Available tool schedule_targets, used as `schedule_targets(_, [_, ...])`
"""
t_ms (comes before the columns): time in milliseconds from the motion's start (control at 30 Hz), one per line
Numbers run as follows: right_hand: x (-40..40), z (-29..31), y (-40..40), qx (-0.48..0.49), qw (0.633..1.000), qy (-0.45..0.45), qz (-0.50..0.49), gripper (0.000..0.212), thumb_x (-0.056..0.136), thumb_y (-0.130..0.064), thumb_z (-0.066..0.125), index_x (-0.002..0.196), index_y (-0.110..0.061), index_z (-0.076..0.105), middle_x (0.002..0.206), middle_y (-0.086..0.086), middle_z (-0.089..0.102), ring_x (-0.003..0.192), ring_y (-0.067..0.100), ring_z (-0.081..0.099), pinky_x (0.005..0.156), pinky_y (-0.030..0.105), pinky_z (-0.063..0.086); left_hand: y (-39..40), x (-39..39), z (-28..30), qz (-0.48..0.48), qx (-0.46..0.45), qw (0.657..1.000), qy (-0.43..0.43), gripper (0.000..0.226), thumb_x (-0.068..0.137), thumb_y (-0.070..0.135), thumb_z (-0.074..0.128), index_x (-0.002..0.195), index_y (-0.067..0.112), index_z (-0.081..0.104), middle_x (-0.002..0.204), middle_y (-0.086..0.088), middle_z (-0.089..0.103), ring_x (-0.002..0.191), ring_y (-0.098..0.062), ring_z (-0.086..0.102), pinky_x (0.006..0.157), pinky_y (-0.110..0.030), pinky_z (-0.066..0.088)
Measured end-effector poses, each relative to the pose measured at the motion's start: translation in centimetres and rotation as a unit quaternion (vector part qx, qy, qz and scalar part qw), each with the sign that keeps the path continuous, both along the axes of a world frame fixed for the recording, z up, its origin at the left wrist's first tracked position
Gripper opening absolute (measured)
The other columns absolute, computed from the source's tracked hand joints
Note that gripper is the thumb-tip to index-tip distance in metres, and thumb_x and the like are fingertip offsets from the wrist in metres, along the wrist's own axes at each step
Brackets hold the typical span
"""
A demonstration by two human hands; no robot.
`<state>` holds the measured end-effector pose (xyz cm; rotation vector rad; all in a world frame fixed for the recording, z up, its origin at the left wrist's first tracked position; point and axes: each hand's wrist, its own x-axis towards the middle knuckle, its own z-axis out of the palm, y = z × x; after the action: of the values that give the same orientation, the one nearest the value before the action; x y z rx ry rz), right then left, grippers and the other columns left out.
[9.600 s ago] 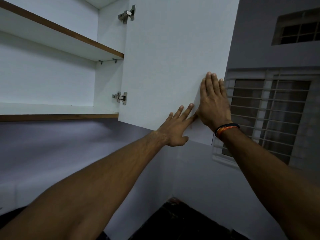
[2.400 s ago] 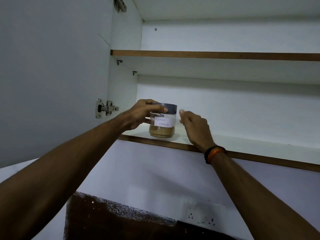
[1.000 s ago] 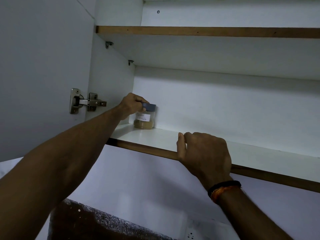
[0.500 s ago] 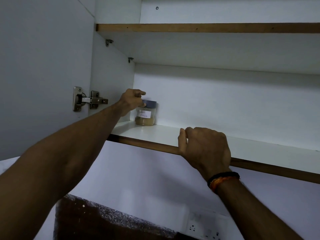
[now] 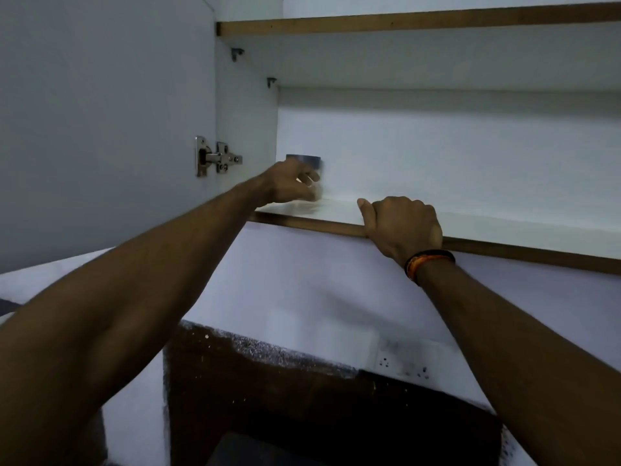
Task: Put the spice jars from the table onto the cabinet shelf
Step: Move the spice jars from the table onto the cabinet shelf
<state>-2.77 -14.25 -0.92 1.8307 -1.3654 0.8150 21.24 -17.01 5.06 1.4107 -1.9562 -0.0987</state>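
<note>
A clear spice jar with a dark lid stands in the back left corner of the lower cabinet shelf. Only its lid and right edge show. My left hand is in front of the jar with curled fingers, blurred by motion. Whether it touches the jar I cannot tell. My right hand is clamped over the shelf's brown front edge, thumb on top. It has a dark and orange band at the wrist.
The open cabinet door stands at the left, with a metal hinge. An upper shelf runs above. Below are a white wall, a socket plate and a dark counter.
My left hand has dropped from the jar's lid to in front of its body. The jar stays in the back corner. My right hand keeps its hold on the shelf edge.
</note>
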Motion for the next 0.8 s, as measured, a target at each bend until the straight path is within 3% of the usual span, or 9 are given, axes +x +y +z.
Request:
schedule_targets(133, [0.2, -2.2, 1.5, -0.041, 0.999, 0.013, 0.004, 0.051, 0.104, -0.028, 0.044, 0.060, -0.010, 0.060, 0.052, 0.008, 0.056, 0.043, 0.029, 0.048, 0.052, 0.030, 0.032, 3.7, -1.8, -1.8, -0.027, -0.020, 0.998, -0.045, 0.040, 0.086, 0.032, 0.074, 0.123, 0.021, 0.065, 0.123, 0.001, 0.066, 0.109, -0.015, 0.062, 0.095, -0.030, 0.051])
schedule_targets(200, [0.2, -3.4, 2.2, -0.063, 0.998, 0.011, 0.013, 0.043, 0.103, -0.023, 0.043, 0.066, -0.010, 0.060, 0.057, 0.008, 0.059, 0.048, 0.030, 0.051, 0.058, 0.035, 0.035, 5.8, -2.5, -2.6, -0.032, -0.052, 0.997, -0.043, 0.041, 0.088, 0.031, 0.071, 0.126, 0.018, 0.064, 0.123, 0.001, 0.066, 0.109, -0.012, 0.061, 0.090, -0.023, 0.048])
schedule_targets(300, [0.1, -5.5, 3.2, -0.060, 0.996, -0.025, 0.053, 0.031, 0.099, -0.025, 0.039, 0.107, -0.010, 0.065, 0.096, 0.009, 0.069, 0.087, 0.031, 0.061, 0.086, 0.045, 0.041, 8.8, -3.7, -4.5, -0.040, -0.105, 0.993, -0.031, 0.042, 0.089, 0.027, 0.070, 0.128, 0.014, 0.063, 0.126, 0.000, 0.066, 0.113, -0.011, 0.058, 0.089, -0.016, 0.044])
schedule_targets(367, [0.1, -6.9, 4.1, -0.065, 0.995, -0.026, 0.066, 0.042, 0.093, -0.024, 0.044, 0.131, -0.009, 0.056, 0.125, 0.012, 0.062, 0.116, 0.032, 0.056, 0.107, 0.049, 0.035, 10.6, -4.5, -6.4, -0.048, -0.125, 0.991, -0.016, 0.040, 0.088, 0.021, 0.070, 0.127, 0.011, 0.064, 0.125, -0.001, 0.065, 0.112, -0.010, 0.058, 0.087, -0.006, 0.044])
schedule_targets(433, [0.5, -8.2, 5.3, -0.053, 0.994, -0.039, 0.084, 0.054, 0.088, -0.020, 0.048, 0.141, -0.009, 0.048, 0.143, 0.015, 0.051, 0.135, 0.034, 0.044, 0.116, 0.051, 0.028, 12.1, -5.3, -8.4, -0.052, -0.132, 0.990, -0.015, 0.039, 0.088, 0.018, 0.068, 0.126, 0.008, 0.064, 0.124, -0.004, 0.066, 0.112, -0.014, 0.059, 0.092, -0.013, 0.046])
schedule_targets(567, [1.2, -13.0, 7.6, 0.020, 0.987, -0.082, 0.137, 0.057, 0.086, -0.013, 0.051, 0.143, -0.009, 0.049, 0.149, 0.017, 0.046, 0.139, 0.036, 0.040, 0.112, 0.049, 0.034, 13.9, -6.6, -14.2, -0.038, -0.102, 0.994, -0.012, 0.044, 0.090, 0.022, 0.067, 0.132, 0.010, 0.061, 0.135, -0.006, 0.061, 0.126, -0.019, 0.054, 0.101, -0.018, 0.032])
schedule_targets(800, [-0.1, -26.3, 11.1, 0.240, 0.956, -0.085, 0.145, 0.050, 0.076, -0.003, 0.055, 0.125, -0.007, 0.064, 0.124, 0.017, 0.059, 0.111, 0.039, 0.055, 0.093, 0.047, 0.044, 16.5, -6.7, -26.8, -0.020, 0.064, 0.998, 0.018, 0.044, 0.086, 0.014, 0.070, 0.128, 0.009, 0.064, 0.129, -0.008, 0.066, 0.120, -0.020, 0.060, 0.099, -0.017, 0.037])
